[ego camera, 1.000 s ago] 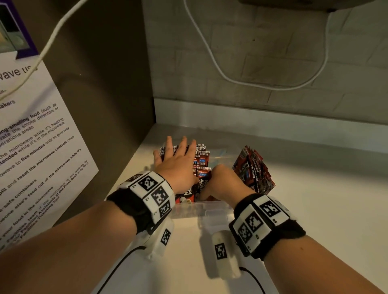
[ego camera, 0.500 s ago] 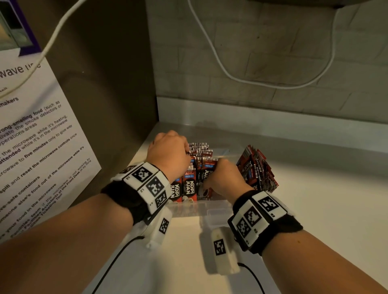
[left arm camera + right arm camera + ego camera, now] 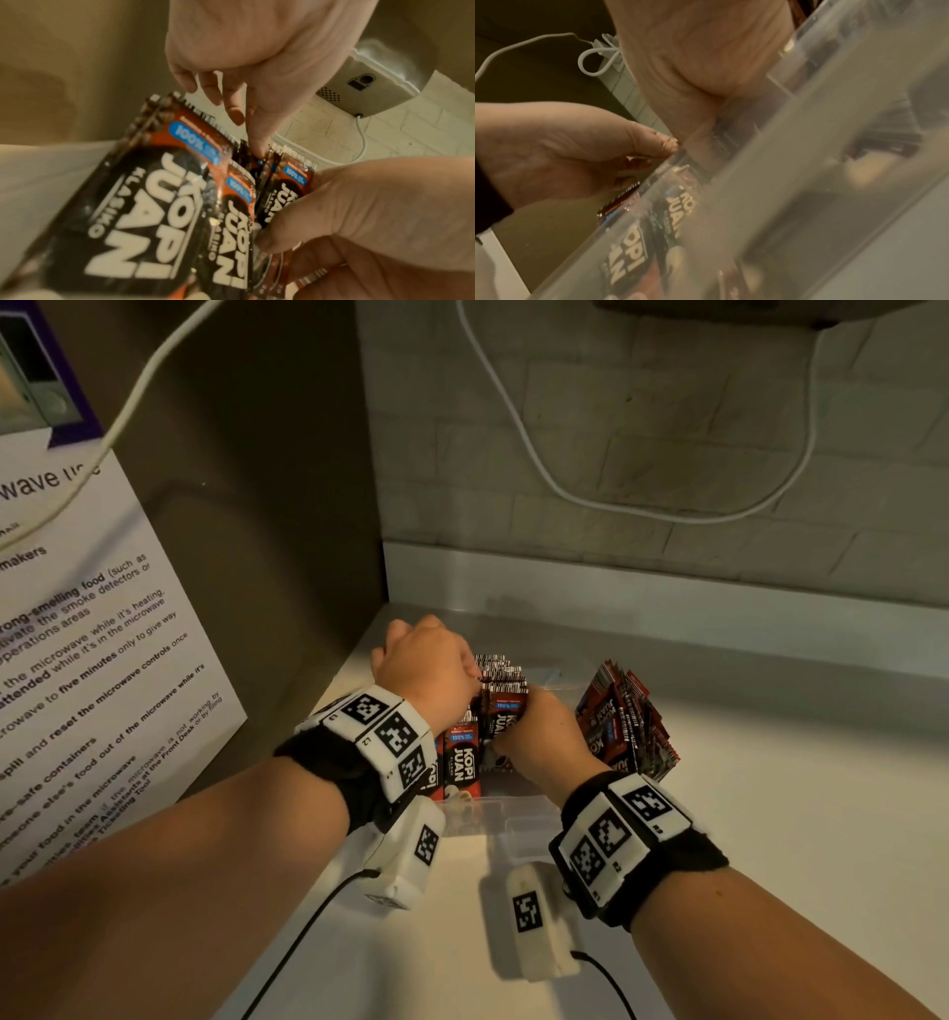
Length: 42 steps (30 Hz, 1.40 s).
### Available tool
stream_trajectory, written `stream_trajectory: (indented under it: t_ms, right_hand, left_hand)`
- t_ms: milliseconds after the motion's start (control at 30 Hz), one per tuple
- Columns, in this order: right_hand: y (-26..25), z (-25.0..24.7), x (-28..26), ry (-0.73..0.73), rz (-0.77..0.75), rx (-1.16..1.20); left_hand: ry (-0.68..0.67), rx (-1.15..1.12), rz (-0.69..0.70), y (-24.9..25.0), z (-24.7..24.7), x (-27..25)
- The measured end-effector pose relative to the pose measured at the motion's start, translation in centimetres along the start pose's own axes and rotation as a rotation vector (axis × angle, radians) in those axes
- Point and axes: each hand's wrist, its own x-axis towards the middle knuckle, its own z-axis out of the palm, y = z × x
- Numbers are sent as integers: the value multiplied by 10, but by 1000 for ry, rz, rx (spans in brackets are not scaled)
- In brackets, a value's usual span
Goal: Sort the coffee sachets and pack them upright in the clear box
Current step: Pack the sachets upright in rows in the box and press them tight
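Note:
Dark red-and-black coffee sachets (image 3: 464, 760) stand upright in rows in the left part of the clear box (image 3: 493, 811). My left hand (image 3: 436, 665) is curled over the far rows, its fingertips (image 3: 257, 142) dipping between sachet tops (image 3: 144, 213) and pinching them. My right hand (image 3: 534, 731) grips the near sachets from the right, with its thumb (image 3: 272, 241) pressed on their faces. Through the box wall (image 3: 757, 182) the sachets (image 3: 680, 207) show blurred. A second, tilted bunch of red sachets (image 3: 626, 726) stands to the right; whether it is inside the box I cannot tell.
The box sits in the back left corner of a white counter (image 3: 770, 814), close to a brown side wall (image 3: 267, 557) with a paper notice (image 3: 92, 660). A tiled back wall (image 3: 667, 454) carries a hanging white cable (image 3: 565, 490).
My left hand, flat on the sachet tops a second ago, has curled and now pinches into the rows. The near sachets stand straighter. My right hand has stayed at the sachets' right side.

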Motion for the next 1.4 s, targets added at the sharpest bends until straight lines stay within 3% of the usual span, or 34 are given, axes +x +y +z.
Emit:
stream_trajectory:
  t_ms: [267,500,867,1067,1400]
  right_hand:
    - [3,6,6,-20,26,-7]
    - [2,13,10,-16,10,16]
    - [4,12,8,-57,23,86]
    - [1,10,3,-43,-30,50]
    - [-1,9,-1,-99,-36,46]
  left_hand:
    - [-62,62,74,2,-4,3]
    - [-90,-13,112,4,-2,7]
    - [-238,35,28,7,-19,2]
    - [-330,23,48,14,-16,-7]
    - [-322,27,41,12,-13,-4]
